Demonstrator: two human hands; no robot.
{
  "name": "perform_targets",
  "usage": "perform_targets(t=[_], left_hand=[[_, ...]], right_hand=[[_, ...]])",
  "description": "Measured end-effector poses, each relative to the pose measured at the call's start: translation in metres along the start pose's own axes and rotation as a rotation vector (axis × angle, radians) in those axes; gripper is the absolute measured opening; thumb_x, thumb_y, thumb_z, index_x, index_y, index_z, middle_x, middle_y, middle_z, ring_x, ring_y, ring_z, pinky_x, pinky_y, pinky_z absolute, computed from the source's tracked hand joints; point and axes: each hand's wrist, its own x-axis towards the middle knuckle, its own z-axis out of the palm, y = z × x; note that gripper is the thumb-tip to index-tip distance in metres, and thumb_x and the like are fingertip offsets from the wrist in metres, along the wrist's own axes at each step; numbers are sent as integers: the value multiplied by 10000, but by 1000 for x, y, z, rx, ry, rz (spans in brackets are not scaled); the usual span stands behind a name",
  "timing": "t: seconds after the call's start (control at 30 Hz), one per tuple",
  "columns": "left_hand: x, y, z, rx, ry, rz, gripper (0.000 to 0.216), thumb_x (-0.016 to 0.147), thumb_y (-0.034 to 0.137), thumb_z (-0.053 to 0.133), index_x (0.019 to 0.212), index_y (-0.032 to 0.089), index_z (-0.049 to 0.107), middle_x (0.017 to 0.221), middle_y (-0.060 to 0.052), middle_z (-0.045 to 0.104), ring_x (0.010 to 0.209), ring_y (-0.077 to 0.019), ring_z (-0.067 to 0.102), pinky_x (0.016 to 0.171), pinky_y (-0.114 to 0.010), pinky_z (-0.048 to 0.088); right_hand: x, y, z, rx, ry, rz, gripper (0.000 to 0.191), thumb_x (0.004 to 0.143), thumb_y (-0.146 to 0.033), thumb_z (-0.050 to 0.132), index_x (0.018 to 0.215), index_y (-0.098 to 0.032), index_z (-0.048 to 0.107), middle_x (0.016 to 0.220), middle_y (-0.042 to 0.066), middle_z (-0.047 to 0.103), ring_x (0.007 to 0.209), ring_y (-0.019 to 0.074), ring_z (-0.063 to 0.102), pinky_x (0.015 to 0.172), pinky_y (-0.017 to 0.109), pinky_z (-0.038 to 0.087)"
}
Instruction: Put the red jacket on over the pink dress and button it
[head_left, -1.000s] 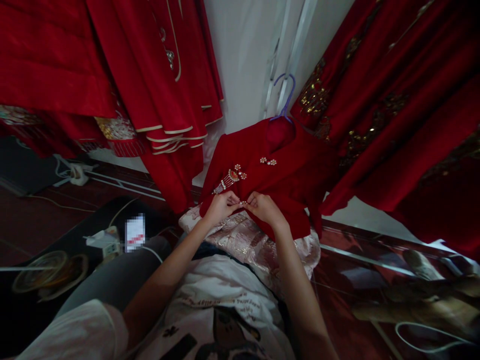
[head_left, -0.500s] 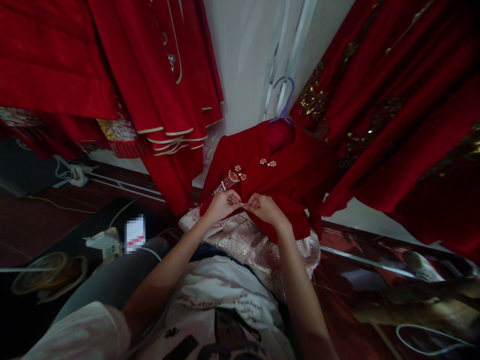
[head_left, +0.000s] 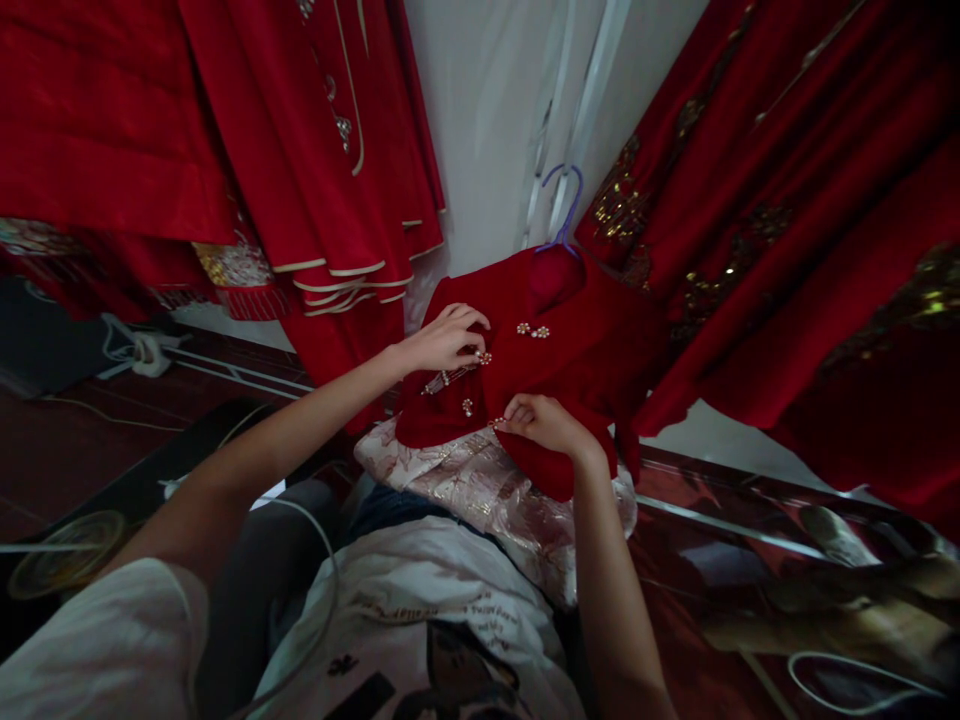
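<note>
A red jacket [head_left: 592, 370] on a purple hanger [head_left: 568, 205] lies across my lap, over pale patterned shiny fabric [head_left: 480, 475]. My left hand [head_left: 448, 340] is over its left front, thumb and fingers closing on a flower-shaped beaded clasp [head_left: 485, 358]. Beneath that hand a tasselled beaded ornament [head_left: 442, 380] is partly hidden. Near the lower front edge, my right hand [head_left: 541, 420] pinches a small beaded clasp [head_left: 496, 424]. One beaded clasp half [head_left: 468, 407] shows on the left front panel, and a fastened pair of flower clasps [head_left: 533, 331] sits below the collar.
Red garments [head_left: 315, 150] hang at the left, and red garments with gold sequins [head_left: 750, 250] hang at the right. Behind the jacket are metal rails [head_left: 577, 120]. A clear round container [head_left: 67, 555] and cables are at the lower left; a white cable loop [head_left: 855, 680] is lower right.
My left hand has left the lower front edge and moved up onto the beaded ornament. My right hand stays near the edge, slightly lower. The two hands are now apart.
</note>
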Motion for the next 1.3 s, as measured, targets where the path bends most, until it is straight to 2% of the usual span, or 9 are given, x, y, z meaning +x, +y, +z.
perform_targets(t=[0.23, 0.43, 0.53, 0.7, 0.83, 0.9, 1.03, 1.13, 1.3], left_hand=[[18, -3, -16, -58, -138, 34, 77, 802, 244, 654, 833, 229, 724, 1084, -45, 658, 1139, -222, 518, 1109, -432, 249], [41, 1, -14, -184, -176, 31, 141, 730, 140, 688, 721, 276, 723, 645, 56, 669, 748, -140, 629, 1165, -404, 205], [52, 7, -11, -95, -157, 23, 167, 790, 150, 638, 786, 281, 740, 707, 55, 711, 740, -134, 648, 1149, -401, 225], [72, 27, 1, 75, 33, -31, 245, 898, 279, 561, 1093, 209, 693, 1043, -73, 686, 1024, -222, 597, 991, -417, 339], [88, 33, 17, 186, 76, -91, 226, 871, 283, 604, 1017, 138, 699, 1097, -148, 602, 1077, -283, 518, 901, -418, 346], [93, 32, 22, 173, 77, -84, 205, 871, 283, 607, 975, 130, 695, 1109, -147, 586, 1075, -275, 504, 897, -410, 337], [95, 30, 24, 75, 115, -107, 162, 867, 291, 617, 892, 151, 692, 1045, -106, 613, 1043, -249, 509, 892, -394, 323], [94, 31, 18, -12, 123, -86, 157, 854, 310, 632, 864, 164, 688, 967, -75, 649, 1013, -232, 529, 919, -401, 317], [89, 34, 9, -32, 83, 24, 154, 893, 277, 579, 918, 182, 697, 905, -44, 699, 998, -202, 590, 1103, -493, 217]], right_hand=[[0, 4, 0, -11, 19, 4, 141, 757, -285, 683, 808, -164, 630, 735, 29, 682, 691, 135, 632, 647, 227, 488], [0, 3, -1, -34, 12, -5, 125, 761, -274, 682, 802, -168, 630, 722, 18, 676, 677, 128, 628, 632, 218, 479], [-2, 1, -3, -29, 8, 11, 113, 760, -258, 685, 800, -167, 630, 724, 15, 676, 680, 125, 627, 637, 217, 480], [-7, -1, -8, -11, -16, 12, 90, 749, -231, 692, 789, -161, 652, 720, 18, 690, 677, 127, 638, 654, 223, 493], [-17, -4, -19, -9, -79, 9, 56, 759, -224, 678, 766, -172, 699, 782, 33, 733, 747, 152, 683, 742, 261, 528], [-24, -5, -26, 18, -80, 1, 107, 793, -256, 656, 824, -178, 723, 859, 45, 749, 812, 164, 699, 804, 288, 539], [-36, -6, -40, 85, 35, 25, 256, 814, -282, 657, 1048, -186, 696, 927, 58, 749, 847, 171, 709, 824, 320, 563], [-41, -5, -48, 77, 101, 44, 273, 824, -255, 648, 1088, -193, 679, 924, 57, 748, 841, 173, 710, 837, 341, 569], [-46, -4, -56, 73, 155, 48, 305, 829, -243, 642, 1130, -197, 666, 968, 61, 746, 867, 177, 712, 868, 354, 564]])
